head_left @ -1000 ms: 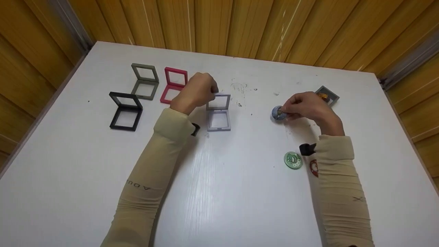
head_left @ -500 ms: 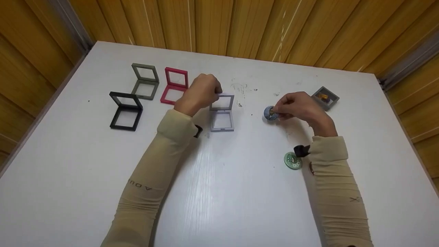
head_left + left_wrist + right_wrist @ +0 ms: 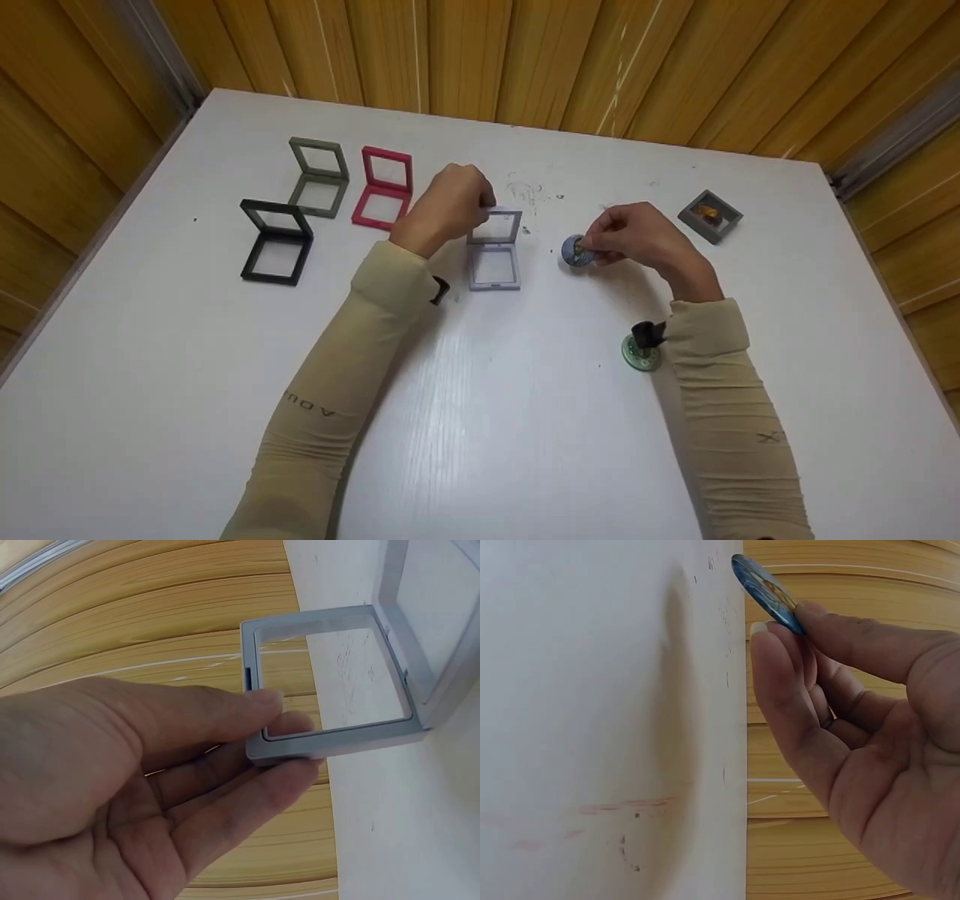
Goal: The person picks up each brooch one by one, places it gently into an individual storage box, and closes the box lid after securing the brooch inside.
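Observation:
My left hand (image 3: pixel 454 202) pinches the raised lid of a pale lilac-grey display frame (image 3: pixel 495 288), thumb on one face and fingers behind, as the left wrist view shows. This hinged frame (image 3: pixel 337 741) stands open on the table, its clear window bare. Between thumb and fingertips, my right hand (image 3: pixel 636 238) holds a round blue badge (image 3: pixel 576 251) by its edge. In the right wrist view the badge (image 3: pixel 765 592) is tilted and raised off the tabletop. A small gap separates the badge from the frame, which lies to its left.
Open black (image 3: pixel 276 259), olive green (image 3: pixel 318 196) and red (image 3: pixel 382 206) frames stand at the left. A closed grey frame (image 3: pixel 710 217) with an orange-yellow item inside lies at the right. The green badge (image 3: pixel 640 354) sits partly under the right wrist's black strap.
My right hand has carried the blue badge leftward, toward the lilac-grey frame. My left hand has shifted that frame slightly right. The red badge is now hidden under the right sleeve.

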Demonstrator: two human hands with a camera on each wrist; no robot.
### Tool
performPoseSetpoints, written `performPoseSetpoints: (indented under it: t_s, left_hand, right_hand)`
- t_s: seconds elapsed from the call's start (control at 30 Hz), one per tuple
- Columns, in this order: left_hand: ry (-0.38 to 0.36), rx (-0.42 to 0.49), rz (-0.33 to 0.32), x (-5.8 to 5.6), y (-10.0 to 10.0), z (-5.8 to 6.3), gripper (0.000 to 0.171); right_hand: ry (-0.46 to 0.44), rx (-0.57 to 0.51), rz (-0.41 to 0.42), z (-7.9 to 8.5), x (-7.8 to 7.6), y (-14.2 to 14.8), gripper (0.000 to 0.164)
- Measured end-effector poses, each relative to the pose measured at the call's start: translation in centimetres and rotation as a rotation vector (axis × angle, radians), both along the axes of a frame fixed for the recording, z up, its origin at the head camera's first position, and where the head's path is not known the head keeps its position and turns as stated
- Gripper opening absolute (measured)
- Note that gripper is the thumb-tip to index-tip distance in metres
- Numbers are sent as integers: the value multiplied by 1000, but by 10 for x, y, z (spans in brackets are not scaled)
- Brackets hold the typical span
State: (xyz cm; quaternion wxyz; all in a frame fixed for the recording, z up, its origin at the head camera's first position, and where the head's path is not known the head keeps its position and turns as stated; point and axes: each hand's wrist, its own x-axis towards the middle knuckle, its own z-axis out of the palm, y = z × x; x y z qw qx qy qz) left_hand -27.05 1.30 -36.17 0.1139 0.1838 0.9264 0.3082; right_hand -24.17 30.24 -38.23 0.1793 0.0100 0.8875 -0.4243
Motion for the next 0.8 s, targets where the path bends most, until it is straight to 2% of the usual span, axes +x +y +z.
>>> performPoseSetpoints:
  t_s: [0.53,0.8]
  left_hand:
    - [45,1,-12,2,7,-3,23]
    - [115,17,-31,3,11,-7,22]
  right_hand:
    - [17,29,50,-3,2,-18,19]
    - [44,-13,72,-6,3,-24,15]
